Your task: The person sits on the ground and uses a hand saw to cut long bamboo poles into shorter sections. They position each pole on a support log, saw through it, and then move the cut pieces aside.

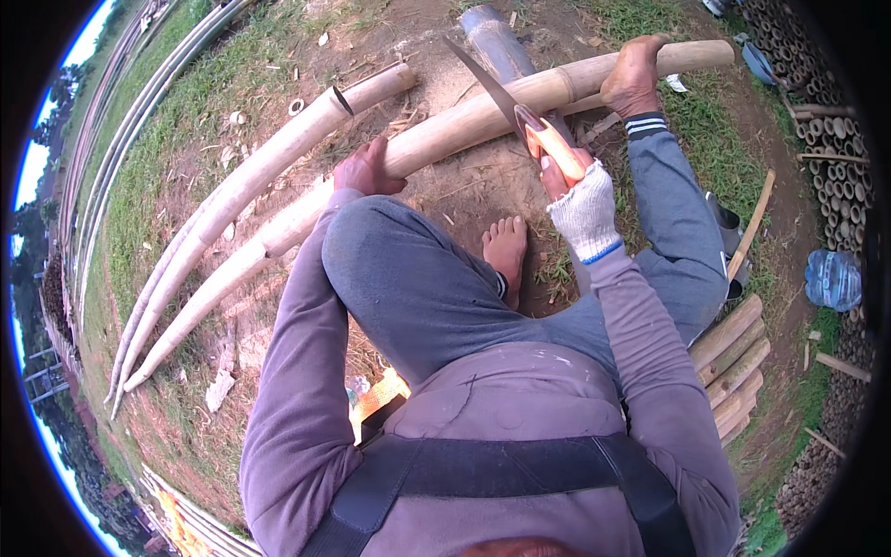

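A long pale bamboo pole [455,130] runs aslant in front of me, from the lower left to the upper right. My left hand [364,170] is bare and wraps around it beside my left knee. My right hand [585,200], in a white knit glove, grips the orange handle of a handsaw [490,86]. Its blade crosses the pole's upper side and points up and left; whether the teeth sit in a cut, I cannot tell. My bare foot [631,79] presses on the pole near its right end. Beneath the pole lies a thicker grey bamboo piece [497,42].
Another bamboo length [269,158] lies to the left, with long poles [139,102] beyond it. Short cut pieces [733,357] are piled by my right side. Stacked bamboo [840,190] and a clear blue plastic bottle [832,280] stand at the right. Chips litter the ground.
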Action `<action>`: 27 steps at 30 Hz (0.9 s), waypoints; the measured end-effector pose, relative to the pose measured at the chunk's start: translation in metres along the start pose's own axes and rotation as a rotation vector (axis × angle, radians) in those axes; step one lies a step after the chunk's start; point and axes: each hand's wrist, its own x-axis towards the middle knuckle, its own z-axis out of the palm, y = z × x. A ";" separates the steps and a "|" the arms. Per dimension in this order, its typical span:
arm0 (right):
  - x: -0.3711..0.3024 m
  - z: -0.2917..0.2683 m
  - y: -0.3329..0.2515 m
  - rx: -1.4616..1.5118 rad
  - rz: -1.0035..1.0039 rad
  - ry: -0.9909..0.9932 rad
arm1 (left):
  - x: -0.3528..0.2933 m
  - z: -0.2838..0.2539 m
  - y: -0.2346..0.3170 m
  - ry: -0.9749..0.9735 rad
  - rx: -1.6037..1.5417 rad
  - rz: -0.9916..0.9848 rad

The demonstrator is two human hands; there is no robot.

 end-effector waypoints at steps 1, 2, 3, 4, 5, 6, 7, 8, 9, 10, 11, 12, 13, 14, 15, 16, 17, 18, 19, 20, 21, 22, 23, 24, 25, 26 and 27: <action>-0.034 -0.036 -0.008 0.136 0.148 0.026 | 0.035 0.003 0.026 -0.024 -0.012 0.071; -0.057 -0.055 -0.022 -0.004 0.062 -0.037 | 0.015 -0.010 0.016 -0.048 0.023 -0.014; -0.082 -0.076 -0.028 -0.068 0.030 -0.085 | 0.003 -0.006 0.014 -0.097 0.039 -0.053; -0.105 -0.095 -0.038 -0.025 0.005 -0.063 | 0.005 0.000 0.014 -0.055 0.021 -0.002; -0.123 -0.107 -0.040 -0.133 -0.047 -0.052 | 0.008 0.004 0.016 -0.067 0.018 0.000; -0.128 -0.108 -0.040 -0.086 0.032 -0.052 | 0.006 0.001 0.015 -0.071 0.027 -0.013; -0.125 -0.098 -0.031 -0.050 0.030 -0.024 | 0.004 0.000 0.014 -0.075 0.036 -0.027; -0.119 -0.087 -0.023 -0.013 0.028 0.000 | 0.001 0.002 0.013 -0.086 0.039 -0.050; -0.094 -0.071 -0.024 -0.064 -0.015 0.114 | 0.024 0.008 0.035 -0.112 0.015 0.027; -0.059 -0.040 -0.004 -0.017 -0.017 0.026 | 0.007 -0.001 0.022 -0.104 0.042 -0.037; -0.022 -0.015 0.008 -0.049 -0.027 0.060 | 0.012 -0.008 0.028 -0.104 0.039 -0.025; 0.015 0.002 0.010 -0.060 -0.004 0.093 | 0.015 -0.009 0.029 -0.106 0.042 -0.020; 0.035 0.013 0.009 -0.064 0.021 0.116 | 0.015 -0.008 0.026 -0.112 0.048 -0.026; 0.033 0.013 0.009 -0.055 0.034 0.104 | 0.014 -0.007 0.024 -0.071 0.051 0.003; 0.023 0.012 0.016 -0.058 0.053 0.086 | 0.012 -0.007 0.025 -0.084 0.054 0.000; 0.023 0.007 0.016 -0.062 0.062 0.057 | 0.013 -0.007 0.024 -0.094 0.047 -0.014; -0.006 -0.012 0.008 -0.102 0.066 0.047 | 0.014 -0.007 0.024 -0.103 0.040 -0.028; -0.036 -0.033 -0.011 0.042 0.097 0.025 | 0.017 -0.009 0.017 -0.055 0.036 -0.017; -0.071 -0.054 -0.017 0.022 0.119 -0.012 | 0.011 -0.004 0.011 -0.031 0.033 -0.011; -0.098 -0.078 -0.029 -0.044 -0.015 -0.011 | 0.003 0.003 0.009 -0.023 0.022 0.006; -0.122 -0.098 -0.034 -0.092 -0.022 -0.066 | -0.004 0.000 0.009 -0.058 0.044 -0.047; -0.140 -0.115 -0.047 -0.112 0.047 -0.075 | 0.004 0.001 0.015 -0.057 0.025 -0.025; -0.144 -0.113 -0.043 -0.125 0.057 -0.041 | 0.007 0.002 0.023 -0.044 0.020 0.000; -0.142 -0.108 -0.037 -0.127 0.065 -0.029 | 0.008 0.005 0.024 -0.077 0.027 -0.016; -0.139 -0.103 -0.032 -0.127 0.071 -0.019 | 0.010 0.004 0.024 -0.100 0.038 -0.032; -0.103 -0.074 -0.018 -0.041 -0.046 0.095 | 0.013 0.002 0.027 -0.121 0.052 -0.037; -0.070 -0.045 0.002 0.010 0.072 0.031 | 0.010 -0.001 0.022 -0.102 0.053 -0.046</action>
